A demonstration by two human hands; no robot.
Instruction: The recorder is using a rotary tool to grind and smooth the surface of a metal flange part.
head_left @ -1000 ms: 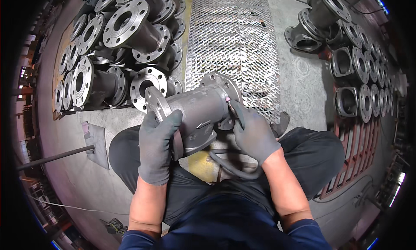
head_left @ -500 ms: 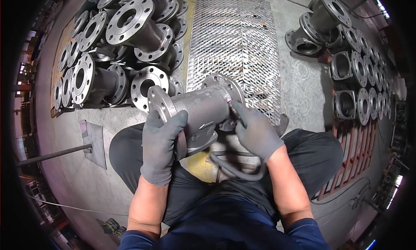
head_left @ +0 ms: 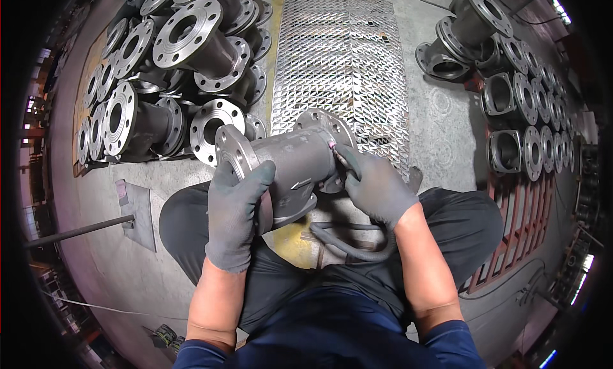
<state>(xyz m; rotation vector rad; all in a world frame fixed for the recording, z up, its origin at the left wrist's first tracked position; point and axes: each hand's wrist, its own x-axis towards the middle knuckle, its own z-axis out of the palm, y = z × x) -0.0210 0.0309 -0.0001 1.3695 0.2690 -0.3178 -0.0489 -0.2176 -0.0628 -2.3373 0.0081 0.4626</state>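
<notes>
Grey-gloved left hand (head_left: 236, 209): curled around the left flange (head_left: 245, 150) of a grey cast-metal pipe body (head_left: 290, 157).
Pipe body: slanted, in front of the blue-shirted person (head_left: 319, 324).
Grey-gloved right hand (head_left: 381, 187): closed around a slim pink-tipped tool (head_left: 341, 152) near the right flange (head_left: 341, 128).

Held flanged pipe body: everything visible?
The flanged pipe body looks like dull grey cast metal: cylinder, drilled flange at each end, arrow mark, flanged side branch. It slants beyond the lap, right end farther off. Support underneath is unclear. The gloved left grip clasps its left end; the right grip holds a pink-tipped tool at the right flange's neck.
</notes>
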